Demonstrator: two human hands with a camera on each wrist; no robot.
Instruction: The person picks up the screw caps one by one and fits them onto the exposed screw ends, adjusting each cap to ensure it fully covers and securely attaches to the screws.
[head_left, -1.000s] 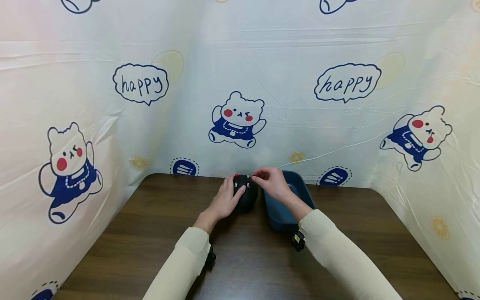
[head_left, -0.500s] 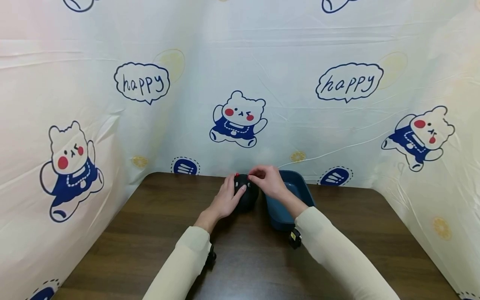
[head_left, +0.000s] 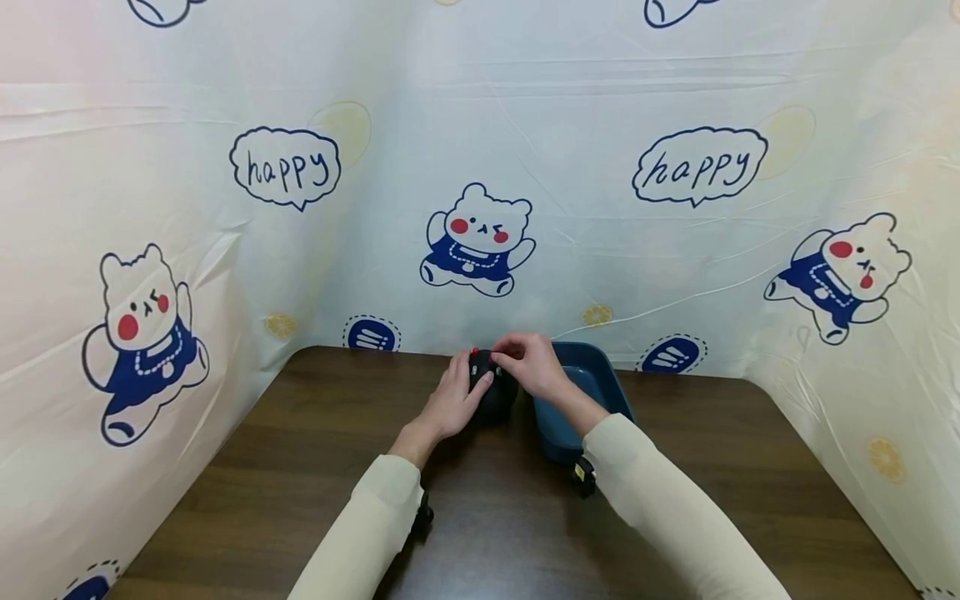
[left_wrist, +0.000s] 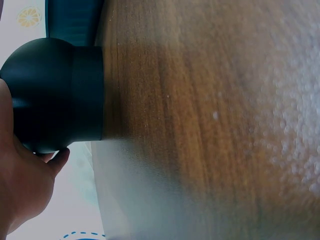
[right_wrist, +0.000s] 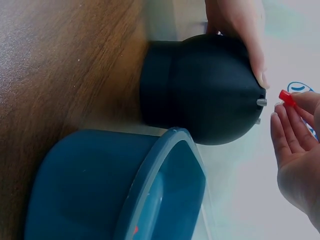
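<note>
A black round-topped piece with a straight collar at its base [right_wrist: 210,90] stands on the table. Threaded metal studs [right_wrist: 261,102] stick out of its top. One red cap [head_left: 476,350] sits at the top's far left. My left hand [head_left: 450,396] holds the piece's left side, thumb on the near top and fingers around the far side. Over the top, my right hand [head_left: 534,365] pinches a small red cap [right_wrist: 286,97] between thumb and finger, close to the studs. In the right wrist view, a small gap shows between this cap and the nearest stud.
Just right of the black piece stands a deep blue plastic bin [head_left: 562,437], under my right forearm. A bit of red [right_wrist: 135,229] shows inside it. The brown wooden table [head_left: 315,467] ends at a printed curtain [head_left: 570,250] at the back and sides.
My right hand has shifted slightly left over the top of the black piece, with the red cap at its fingertips. The left hand keeps its hold, and the bin stays put.
</note>
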